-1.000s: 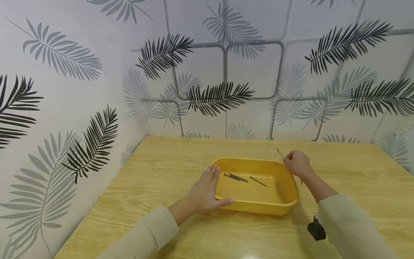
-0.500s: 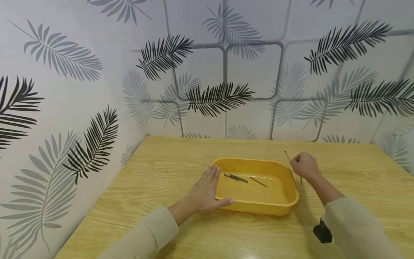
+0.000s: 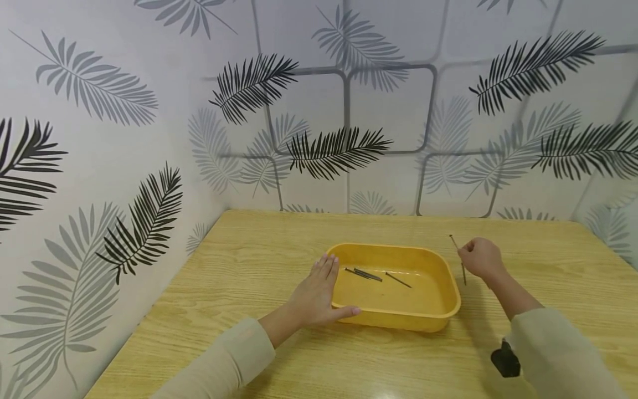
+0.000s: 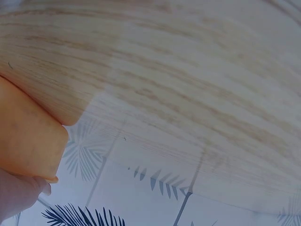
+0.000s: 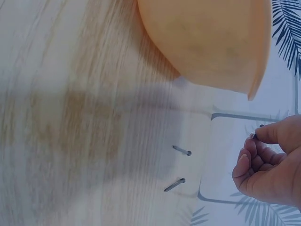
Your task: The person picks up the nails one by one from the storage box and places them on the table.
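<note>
Left sleeve and right sleeve are both kinda pale beige-green, the left with a wide cuff, plus there's a chunky black gadget by the right.

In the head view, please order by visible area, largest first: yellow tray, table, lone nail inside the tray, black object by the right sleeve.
1. Table
2. Yellow tray
3. Black object
4. Lone nail, only a thin line

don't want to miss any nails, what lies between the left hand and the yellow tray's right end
The head view shows a close group of nails nearer the left hand, then a single nail farther right, all inside the yellow tray.
</note>
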Action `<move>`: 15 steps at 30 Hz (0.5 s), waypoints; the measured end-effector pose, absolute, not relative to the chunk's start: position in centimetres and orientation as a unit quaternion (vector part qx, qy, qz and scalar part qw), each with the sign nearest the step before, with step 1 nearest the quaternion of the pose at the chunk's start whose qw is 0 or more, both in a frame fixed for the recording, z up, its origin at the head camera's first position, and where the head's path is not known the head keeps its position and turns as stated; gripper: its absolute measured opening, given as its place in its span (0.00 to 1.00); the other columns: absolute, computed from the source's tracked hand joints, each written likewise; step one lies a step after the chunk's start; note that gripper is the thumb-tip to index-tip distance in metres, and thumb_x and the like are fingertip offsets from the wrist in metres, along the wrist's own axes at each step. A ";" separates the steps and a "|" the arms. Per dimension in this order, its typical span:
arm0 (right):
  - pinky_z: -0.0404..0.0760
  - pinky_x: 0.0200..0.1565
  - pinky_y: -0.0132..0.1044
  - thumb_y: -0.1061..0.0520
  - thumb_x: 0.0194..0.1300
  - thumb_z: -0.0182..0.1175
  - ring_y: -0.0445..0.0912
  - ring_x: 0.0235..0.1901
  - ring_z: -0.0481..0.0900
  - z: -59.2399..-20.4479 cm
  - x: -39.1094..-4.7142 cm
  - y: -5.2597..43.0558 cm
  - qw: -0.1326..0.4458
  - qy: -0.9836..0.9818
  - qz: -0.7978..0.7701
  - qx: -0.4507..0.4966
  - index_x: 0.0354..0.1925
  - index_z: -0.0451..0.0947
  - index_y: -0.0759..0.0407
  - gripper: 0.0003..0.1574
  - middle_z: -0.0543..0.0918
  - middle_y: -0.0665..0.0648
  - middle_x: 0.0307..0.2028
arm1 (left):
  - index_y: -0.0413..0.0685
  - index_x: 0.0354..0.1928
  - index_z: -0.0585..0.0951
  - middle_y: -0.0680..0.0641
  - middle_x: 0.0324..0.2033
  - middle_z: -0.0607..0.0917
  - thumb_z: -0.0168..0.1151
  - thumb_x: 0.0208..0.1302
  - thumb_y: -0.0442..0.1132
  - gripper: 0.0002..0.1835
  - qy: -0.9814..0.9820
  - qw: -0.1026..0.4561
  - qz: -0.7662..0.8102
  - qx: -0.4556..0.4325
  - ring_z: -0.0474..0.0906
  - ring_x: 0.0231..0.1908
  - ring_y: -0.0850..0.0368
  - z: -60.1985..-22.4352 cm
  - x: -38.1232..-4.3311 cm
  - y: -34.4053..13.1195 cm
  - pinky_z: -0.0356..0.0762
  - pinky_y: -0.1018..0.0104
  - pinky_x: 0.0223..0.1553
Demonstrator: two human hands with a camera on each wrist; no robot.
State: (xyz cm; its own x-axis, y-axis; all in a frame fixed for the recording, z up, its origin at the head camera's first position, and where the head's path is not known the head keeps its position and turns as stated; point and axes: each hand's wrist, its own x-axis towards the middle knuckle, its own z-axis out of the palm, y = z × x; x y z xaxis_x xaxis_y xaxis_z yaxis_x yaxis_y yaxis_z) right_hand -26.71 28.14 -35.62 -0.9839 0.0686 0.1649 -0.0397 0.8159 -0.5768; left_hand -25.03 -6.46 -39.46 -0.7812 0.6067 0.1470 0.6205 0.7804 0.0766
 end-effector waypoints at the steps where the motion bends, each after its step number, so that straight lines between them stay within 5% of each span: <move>1: 0.68 0.24 0.34 0.62 0.63 0.46 0.44 0.20 0.67 -35.6 -26.7 28.2 0.089 -0.948 0.305 -0.009 0.23 0.75 0.70 0.18 0.79 0.64 0.23 | 0.30 0.70 0.46 0.34 0.71 0.49 0.40 0.58 0.74 0.57 -0.942 0.057 -0.061 -0.326 0.42 0.72 0.42 -39.5 -25.0 -6.5 0.49 0.54 0.71; 6: 0.65 0.22 0.34 0.61 0.63 0.46 0.42 0.16 0.63 -35.8 -26.5 28.6 0.079 -0.949 0.304 -0.014 0.13 0.67 0.60 0.21 0.68 0.50 0.13 | 0.30 0.70 0.46 0.33 0.71 0.49 0.35 0.56 0.77 0.59 -0.942 0.056 -0.063 -0.326 0.42 0.72 0.42 -39.4 -25.0 -6.5 0.49 0.54 0.70; 15: 0.63 0.25 0.34 0.60 0.63 0.45 0.42 0.17 0.62 -36.5 -26.4 29.4 0.091 -0.956 0.280 -0.015 0.12 0.64 0.56 0.22 0.65 0.48 0.11 | 0.30 0.70 0.47 0.34 0.71 0.49 0.32 0.55 0.78 0.59 -0.940 0.058 -0.066 -0.330 0.42 0.72 0.42 -39.4 -25.0 -6.6 0.50 0.54 0.70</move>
State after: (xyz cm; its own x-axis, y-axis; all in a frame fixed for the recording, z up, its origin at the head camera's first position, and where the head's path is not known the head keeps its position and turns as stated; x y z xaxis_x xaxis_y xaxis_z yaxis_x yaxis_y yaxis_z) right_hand -26.43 29.36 -36.50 -0.9829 0.0803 0.1656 -0.0217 0.8428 -0.5378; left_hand -25.01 -6.55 -39.39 -0.7762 0.6120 0.1516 0.6271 0.7741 0.0860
